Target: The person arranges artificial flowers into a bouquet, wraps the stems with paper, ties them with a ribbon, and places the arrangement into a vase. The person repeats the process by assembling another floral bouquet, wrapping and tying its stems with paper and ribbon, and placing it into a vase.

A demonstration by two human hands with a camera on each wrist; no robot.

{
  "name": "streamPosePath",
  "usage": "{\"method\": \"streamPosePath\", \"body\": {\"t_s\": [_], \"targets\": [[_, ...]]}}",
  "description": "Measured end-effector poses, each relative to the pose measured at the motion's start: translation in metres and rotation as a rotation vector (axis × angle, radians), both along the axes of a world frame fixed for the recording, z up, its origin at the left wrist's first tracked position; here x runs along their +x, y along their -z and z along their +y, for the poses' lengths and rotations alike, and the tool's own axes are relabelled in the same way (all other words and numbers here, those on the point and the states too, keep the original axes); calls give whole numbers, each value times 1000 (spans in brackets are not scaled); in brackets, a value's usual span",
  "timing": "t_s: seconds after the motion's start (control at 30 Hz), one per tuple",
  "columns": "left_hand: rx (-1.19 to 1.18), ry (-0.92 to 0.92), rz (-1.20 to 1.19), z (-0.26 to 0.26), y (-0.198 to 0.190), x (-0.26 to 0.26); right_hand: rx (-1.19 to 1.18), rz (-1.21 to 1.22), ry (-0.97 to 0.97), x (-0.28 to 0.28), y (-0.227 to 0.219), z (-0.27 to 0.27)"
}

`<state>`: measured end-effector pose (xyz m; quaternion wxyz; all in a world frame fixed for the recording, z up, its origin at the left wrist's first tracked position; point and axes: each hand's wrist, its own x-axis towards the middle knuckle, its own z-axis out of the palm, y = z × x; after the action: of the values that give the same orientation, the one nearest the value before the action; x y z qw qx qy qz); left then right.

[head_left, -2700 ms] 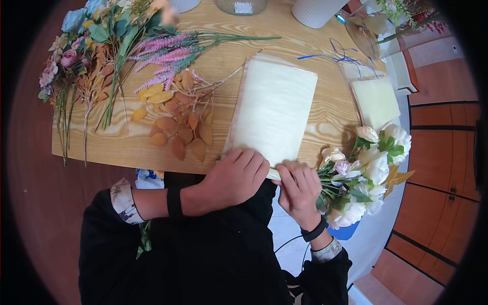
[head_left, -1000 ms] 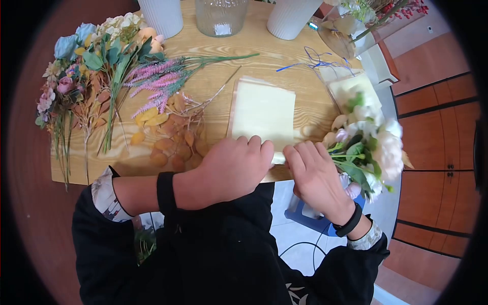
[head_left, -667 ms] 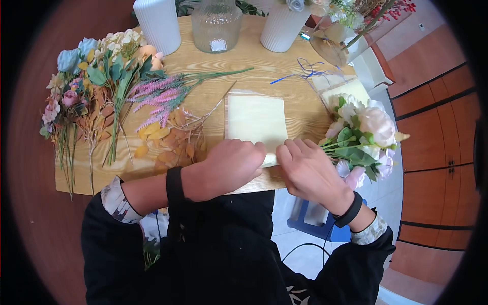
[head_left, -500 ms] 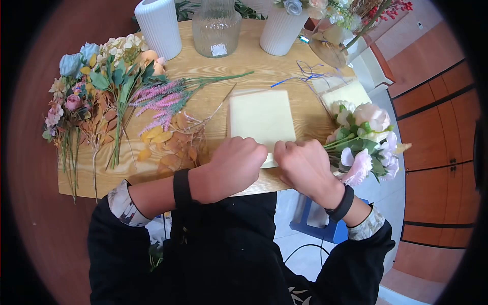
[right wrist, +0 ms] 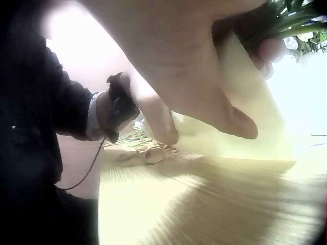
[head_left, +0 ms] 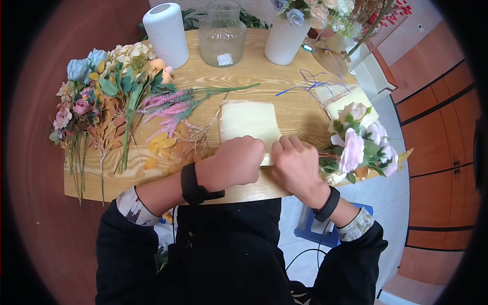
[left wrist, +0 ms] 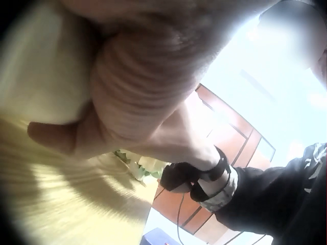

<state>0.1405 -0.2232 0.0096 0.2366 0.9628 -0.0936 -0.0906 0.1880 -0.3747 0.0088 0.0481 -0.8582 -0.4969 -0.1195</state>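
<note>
A pale yellow sheet of wrapping paper (head_left: pixel 248 120) lies on the wooden table (head_left: pixel 216 82), its near edge rolled up. My left hand (head_left: pixel 238 160) grips the left part of that roll, fingers curled over it. Close beside it, my right hand (head_left: pixel 296 163) holds the right part. From the right hand's side stick out the green stems and heads of a bouquet of white and lilac flowers (head_left: pixel 352 148); where the stems pass under the fingers is hidden. In the right wrist view the paper (right wrist: pixel 258 109) rises behind the thumb, with dark green stems (right wrist: pixel 255 33) above.
Pink lavender-like sprays (head_left: pixel 170 107), orange leaf branches (head_left: pixel 178 150) and mixed artificial flowers (head_left: pixel 81 107) lie at left. White ribbed vases (head_left: pixel 166 38) and a glass vase (head_left: pixel 222 43) stand behind. More paper (head_left: pixel 351 101) and blue ribbon (head_left: pixel 310 87) lie at right.
The sheet lying flat has become shorter as its near edge was rolled up. The bouquet has turned over, lilac flowers now on top. Both hands stay at the roll.
</note>
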Motion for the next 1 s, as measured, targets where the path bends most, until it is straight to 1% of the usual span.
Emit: {"method": "streamPosePath", "body": {"t_s": [0.03,0.1,0.17,0.2,0.23,0.27,0.33,0.37,0.43,0.5,0.57,0.6,0.63,0.67,0.7,0.73,0.77,0.83,0.87,0.93,1.0], "targets": [[-39,16,82,0,-3,1,25,-18,-25,0,4,0],[-45,21,111,1,-3,1,51,-34,-51,0,6,0],[-49,26,141,0,2,0,-4,36,-25,0,6,2],[-8,0,-9,-3,9,-4,1,34,-25,0,4,2],[31,-26,-154,-5,12,-7,-42,92,12,1,-1,4],[33,-27,-154,-5,13,-8,-85,149,49,2,-4,6],[154,-85,-289,-7,14,-9,-81,174,36,6,-7,9],[155,-84,-288,-7,12,-9,-79,197,23,8,-8,11],[214,-109,-247,-5,9,-10,-89,216,-3,12,-8,14],[199,-112,-207,0,11,-9,-100,232,-31,12,-5,17],[186,-116,-170,7,10,-7,36,156,-93,12,5,18],[122,-109,-77,10,9,-7,37,157,-99,12,10,19],[59,-98,15,12,7,-6,31,107,-105,12,14,20],[62,-95,16,12,4,-5,27,58,-106,10,17,20],[34,-88,89,11,0,-4,28,60,-103,9,17,20],[3,-86,161,11,-1,-3,-34,128,-58,8,15,20],[2,-89,162,10,1,-4,-96,196,-15,8,13,21],[62,-102,-62,4,13,-7,-116,205,-11,9,8,20],[61,-98,-61,1,17,-8,-137,212,-8,11,5,19],[106,-145,-203,-4,21,-8,-164,238,-10,14,0,19],[114,-129,-196,-3,20,-9,-190,260,-14,16,0,19]]}}
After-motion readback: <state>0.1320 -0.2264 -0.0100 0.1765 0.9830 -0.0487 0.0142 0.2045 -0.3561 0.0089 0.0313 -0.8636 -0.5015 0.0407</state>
